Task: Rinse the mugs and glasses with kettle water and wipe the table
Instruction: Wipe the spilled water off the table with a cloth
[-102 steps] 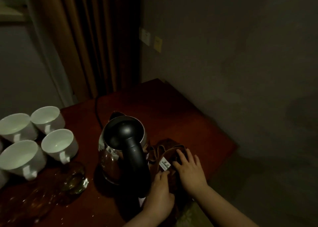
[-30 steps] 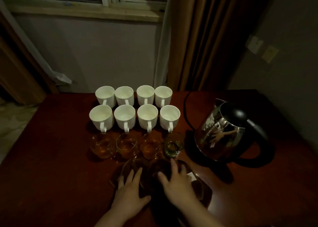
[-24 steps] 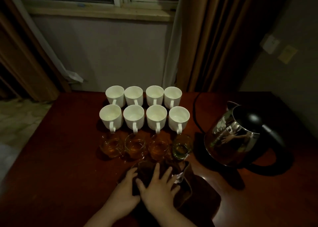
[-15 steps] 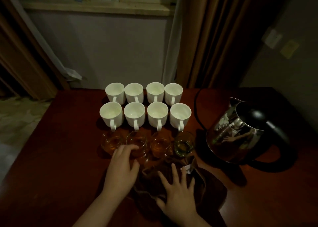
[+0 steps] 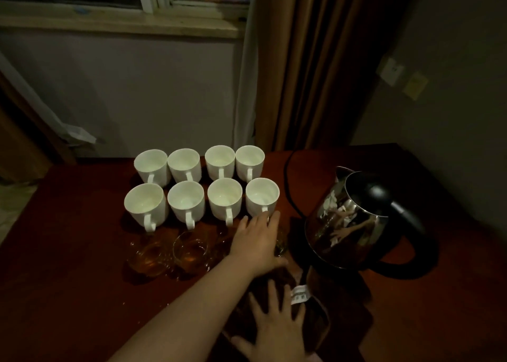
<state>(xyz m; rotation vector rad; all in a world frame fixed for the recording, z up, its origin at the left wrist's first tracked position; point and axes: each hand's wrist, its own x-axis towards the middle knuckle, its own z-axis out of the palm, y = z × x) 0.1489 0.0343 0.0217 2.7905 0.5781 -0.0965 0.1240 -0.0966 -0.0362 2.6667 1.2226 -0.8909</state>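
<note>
hands over the glasses and the cloth

head view. the only writing is on the small white fabric label [image 5: 300, 295] sewn to the dark brown cloth [image 5: 315, 317]; it carries rows of tiny print, too small and dim to read. two pale wall plates [image 5: 390, 70] on the right wall bear marks that cannot be made out either.

the dark reddish-brown polished wooden surface [image 5: 68, 265] carries eight white glazed ceramic mugs [image 5: 186, 200], round and straight-sided with loop handles turned toward the camera, set in two rows of four, rims close together. just in front of them stands a row of small clear round glasses [image 5: 170, 252], their walls catching amber glints; how many there are cannot be told, as the left hand [image 5: 256, 241] covers the right end of the row. that hand lies palm down with fingers stretched out and together, fingertips at the foot of the near right mug; whether it grips a glass beneath cannot be told.

the right hand [image 5: 277, 326] rests flat on the soft, crumpled cloth at the near edge, fingers spread and straight, pressing rather than clutching.

to the right, near the glasses, sits a mirror-shiny steel electric kettle with black plastic lid and handle [image 5: 354, 222], bulbous in shape, reflecting the mugs and an arm. a black cord [image 5: 286, 180] runs from behind it toward the heavy brown pleated curtain [image 5: 310, 60].
</note>
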